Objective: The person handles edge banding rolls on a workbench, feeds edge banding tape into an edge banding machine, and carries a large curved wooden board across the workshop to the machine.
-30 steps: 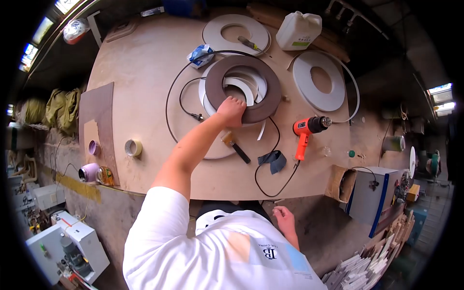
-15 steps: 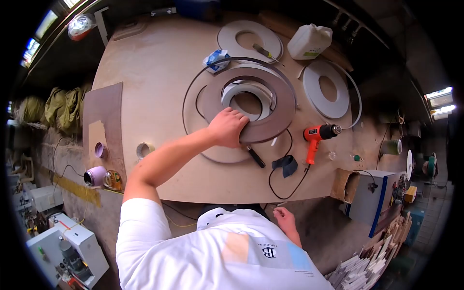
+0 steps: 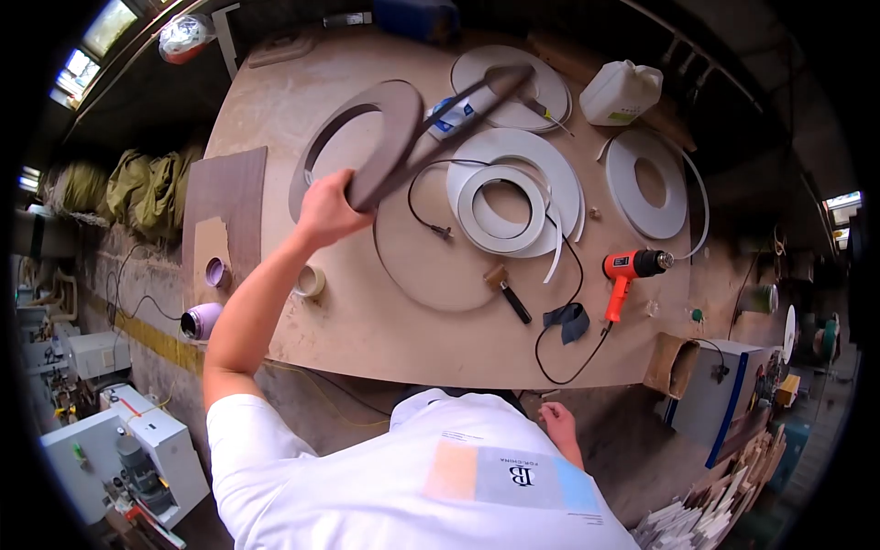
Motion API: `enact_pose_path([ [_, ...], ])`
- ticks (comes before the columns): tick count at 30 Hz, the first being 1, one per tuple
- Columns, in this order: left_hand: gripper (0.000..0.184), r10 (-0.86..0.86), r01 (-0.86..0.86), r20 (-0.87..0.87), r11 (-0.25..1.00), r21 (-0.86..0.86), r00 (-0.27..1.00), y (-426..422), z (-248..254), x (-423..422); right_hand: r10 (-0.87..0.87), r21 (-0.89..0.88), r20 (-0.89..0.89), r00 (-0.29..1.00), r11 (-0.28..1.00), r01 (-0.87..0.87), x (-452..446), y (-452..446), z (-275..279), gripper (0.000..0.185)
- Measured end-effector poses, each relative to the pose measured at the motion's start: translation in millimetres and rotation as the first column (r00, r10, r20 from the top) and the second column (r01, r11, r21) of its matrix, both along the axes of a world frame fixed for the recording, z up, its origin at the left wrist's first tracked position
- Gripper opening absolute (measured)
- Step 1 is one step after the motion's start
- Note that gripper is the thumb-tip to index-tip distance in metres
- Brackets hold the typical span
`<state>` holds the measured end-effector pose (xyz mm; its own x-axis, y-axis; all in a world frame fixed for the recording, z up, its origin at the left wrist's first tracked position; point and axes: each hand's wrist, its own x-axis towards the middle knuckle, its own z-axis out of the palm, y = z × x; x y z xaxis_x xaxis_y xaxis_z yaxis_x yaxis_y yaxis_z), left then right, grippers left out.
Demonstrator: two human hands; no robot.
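My left hand (image 3: 335, 209) grips the near edge of a brown roll of edge banding (image 3: 390, 151), tilted above the left-middle of the table. A loose loop of its strip sticks out to the upper right, blurred. Right of it lie white rolls of edge banding (image 3: 466, 183), a smaller ring resting on a larger one. A black-handled tool (image 3: 515, 302) and an orange heat gun (image 3: 621, 289) lie nearer my body. Down beside the table's front edge, my right hand (image 3: 559, 424) is closed, its fingers curled around something too small to make out.
More white rolls (image 3: 647, 147) lie at the back and right, with a screwdriver (image 3: 548, 114) on one. A white jug (image 3: 621, 93) stands behind. Tape (image 3: 310, 281), a purple roll (image 3: 217, 272) and a brown board (image 3: 247, 197) are at left. A cardboard box (image 3: 672, 364) sits off the right front corner.
My left hand has lifted the brown roll off the white rolls and carried it left, tilting it. The white rolls and a plug cable are now uncovered. My right hand stays low.
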<state>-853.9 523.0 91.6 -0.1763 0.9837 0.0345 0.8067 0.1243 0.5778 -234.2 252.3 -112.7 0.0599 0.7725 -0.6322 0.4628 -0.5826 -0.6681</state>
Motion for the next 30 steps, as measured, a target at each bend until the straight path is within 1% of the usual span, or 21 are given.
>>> enact_pose_path([
  [2,0.051,0.128,-0.137,0.165,0.990,0.041,0.978,8,-29,-24,0.025,-0.023,0.057,0.998,0.999,-0.023,-7,0,11,0.020],
  [3,0.049,0.161,-0.171,0.234,0.985,0.020,0.959,9,-36,-32,0.037,-0.034,0.087,0.996,0.999,-0.034,-12,-1,17,0.020],
  [5,0.044,0.232,-0.234,0.363,0.971,-0.040,0.902,7,-46,-42,0.181,0.064,0.183,0.966,0.979,-0.195,-32,21,29,0.022],
  [6,0.042,0.248,-0.245,0.385,0.968,-0.059,0.889,3,-48,-43,0.249,0.101,0.231,0.941,0.956,-0.277,-48,36,37,0.023],
  [8,0.039,0.285,-0.272,0.420,0.958,-0.093,0.861,-8,-46,-44,0.380,0.084,0.295,0.876,0.903,-0.420,-96,83,62,0.028],
  [10,0.038,0.265,-0.271,0.473,0.961,-0.056,0.840,-18,-52,-43,0.458,0.331,0.349,0.817,0.756,-0.565,-136,122,51,0.039],
  [12,0.038,0.261,-0.280,0.498,0.959,-0.039,0.827,-23,-50,-44,0.523,0.376,0.423,0.740,0.642,-0.668,-187,164,49,0.048],
  [14,0.038,0.279,-0.290,0.496,0.955,-0.058,0.822,-28,-41,-45,0.594,0.524,0.441,0.673,0.438,-0.730,-238,204,64,0.055],
  [15,0.039,0.299,-0.301,0.503,0.950,-0.080,0.811,-30,-36,-45,0.599,0.558,0.478,0.642,0.357,-0.749,-259,220,61,0.058],
  [17,0.040,0.292,-0.292,0.556,0.952,-0.091,0.779,-30,-35,-53,0.601,0.600,0.522,0.605,0.245,-0.761,-303,250,66,0.064],
  [18,0.041,0.287,-0.285,0.581,0.954,-0.097,0.762,-30,-36,-55,0.603,0.611,0.529,0.597,0.217,-0.761,-322,266,75,0.067],
  [19,0.043,0.307,-0.272,0.620,0.950,-0.154,0.722,-29,-23,-53,0.586,0.602,0.559,0.587,0.199,-0.773,-335,286,73,0.067],
  [20,0.044,0.317,-0.259,0.629,0.948,-0.185,0.710,-28,-19,-52,0.566,0.593,0.589,0.576,0.181,-0.784,-348,307,70,0.068],
  [22,0.045,0.331,-0.231,0.647,0.943,-0.238,0.687,-26,-15,-55,0.525,0.495,0.623,0.580,0.310,-0.812,-367,350,63,0.068],
  [23,0.046,0.334,-0.238,0.650,0.943,-0.235,0.682,-25,-26,-61,0.496,0.486,0.646,0.580,0.318,-0.814,-372,373,56,0.067],
  [24,0.048,0.350,-0.258,0.676,0.937,-0.237,0.649,-24,-37,-64,0.469,0.479,0.668,0.578,0.322,-0.816,-378,394,48,0.067],
  [26,0.048,0.358,-0.259,0.588,0.933,-0.249,0.725,-25,-29,-63,0.471,0.477,0.695,0.543,0.263,-0.839,-393,427,40,0.062],
  [28,0.045,0.361,-0.254,0.588,0.932,-0.259,0.724,-26,-27,-62,0.506,0.440,0.718,0.478,0.201,-0.875,-405,447,32,0.059],
  [29,0.044,0.360,-0.250,0.590,0.932,-0.262,0.722,-26,-26,-63,0.517,0.450,0.711,0.477,0.188,-0.873,-414,455,23,0.055],
  [30,0.043,0.358,-0.244,0.594,0.933,-0.265,0.721,-26,-26,-64,0.511,0.425,0.726,0.459,0.191,-0.885,-421,464,12,0.054],
])
